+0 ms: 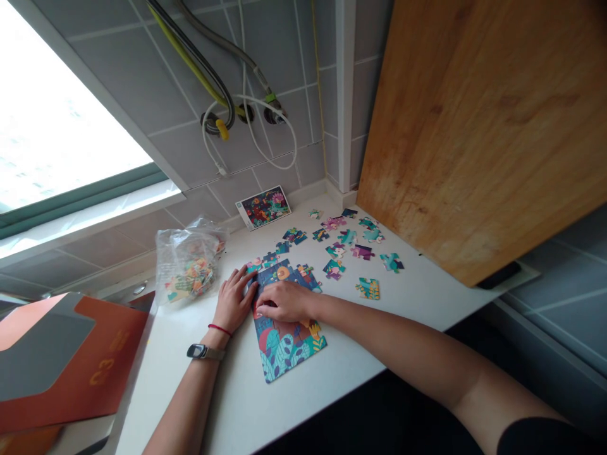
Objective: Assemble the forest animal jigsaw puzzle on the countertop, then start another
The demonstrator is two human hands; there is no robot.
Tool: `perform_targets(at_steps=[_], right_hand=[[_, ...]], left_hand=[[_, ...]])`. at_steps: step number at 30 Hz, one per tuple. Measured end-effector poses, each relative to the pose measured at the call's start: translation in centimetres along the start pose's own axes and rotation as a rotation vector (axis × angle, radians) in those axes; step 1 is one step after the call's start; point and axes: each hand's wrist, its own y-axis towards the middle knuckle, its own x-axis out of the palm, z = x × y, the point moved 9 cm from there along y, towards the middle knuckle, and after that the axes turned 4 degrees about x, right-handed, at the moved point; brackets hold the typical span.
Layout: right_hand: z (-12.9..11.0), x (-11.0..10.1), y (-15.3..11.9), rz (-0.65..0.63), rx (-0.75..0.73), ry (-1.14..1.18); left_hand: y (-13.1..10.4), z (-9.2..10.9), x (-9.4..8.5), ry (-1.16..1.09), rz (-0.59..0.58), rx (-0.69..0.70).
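Observation:
A partly joined jigsaw puzzle (287, 357) lies on the white countertop, showing teal leaves and orange flowers on dark blue. My left hand (233, 296) rests flat along its left edge, fingers stretched out and fingertips touching the border pieces. Over the middle of the puzzle is my right hand (283, 302), its fingers bent and drawn together, touching the surface. Whatever may be under or between those fingers is hidden. Loose puzzle pieces (368, 289) are scattered to the right and behind. A small picture card (264, 207) with a similar design leans against the wall.
A clear plastic bag (187, 268) of more pieces stands at the left. Beyond it is an orange and grey box (61, 360). A large wooden board (474, 126) leans at the right. Hoses and a white cable (289, 142) hang on the tiled wall beside a bright window.

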Motion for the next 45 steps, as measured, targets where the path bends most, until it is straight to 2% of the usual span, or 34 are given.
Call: perform_targets(at_steps=[11,18,25,30,32,34,37,39,42,45], right_hand=[[0.1,0.3,0.0,-0.047,0.020,-0.013],[-0.2,0.2,-0.4,-0.070,-0.005,-0.016],[0.0,0.3,-0.5,-0.049,-0.030,0.014],[-0.1,0.1,-0.7,-0.046,-0.055,0.001],[-0.4,-0.1,-0.8,-0.047,-0.079,0.049],[-0.7,-0.5,-1.0,-0.034,-0.061,0.153],[-0.5,-1.3,-1.2,0.010,0.047,0.333],[-0.4,-1.7,-1.5,0.015,0.098,0.422],[-0.9,-1.3,-1.7,-0.055,0.088,0.531],[-1.7,-0.3,-2.0,-0.160,0.010,0.606]], left_hand=[[0.0,0.2,0.3,0.055,-0.029,0.009],[0.1,0.9,-0.8,-0.030,0.109,0.095],[-0.2,4.0,-2.3,-0.162,0.176,0.185],[-0.7,7.0,-2.2,-0.284,0.158,0.298],[-0.8,7.3,-2.3,-0.321,0.155,0.288],[-0.9,6.8,-2.7,-0.357,0.179,0.216],[-1.1,5.7,-3.5,-0.466,0.217,0.097],[-1.3,5.5,-3.7,-0.567,0.237,0.068],[-1.6,6.2,-3.4,-0.669,0.237,0.110],[-2.0,8.1,-2.7,-0.676,0.166,0.245]])
